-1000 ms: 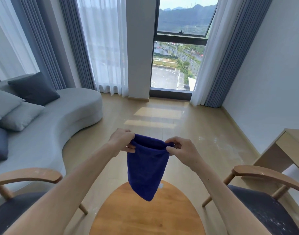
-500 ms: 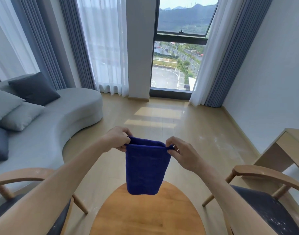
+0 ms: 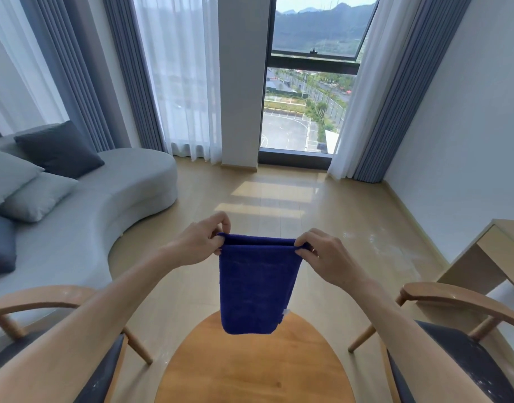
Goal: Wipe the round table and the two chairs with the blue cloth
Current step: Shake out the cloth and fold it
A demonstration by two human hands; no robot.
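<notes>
The blue cloth hangs folded in the air above the far edge of the round wooden table. My left hand pinches its top left corner and my right hand pinches its top right corner, so the upper edge is pulled flat. One chair with a curved wooden armrest and dark seat stands left of the table. The other chair stands to the right, and its dark seat shows pale specks.
A curved grey sofa with cushions fills the left side. A light wooden desk stands against the right wall. Wooden floor runs to a tall window with curtains on both sides.
My hands have drawn apart, stretching the cloth's top edge flat and wider. The cloth's lower end now hangs squarer and a little higher over the table.
</notes>
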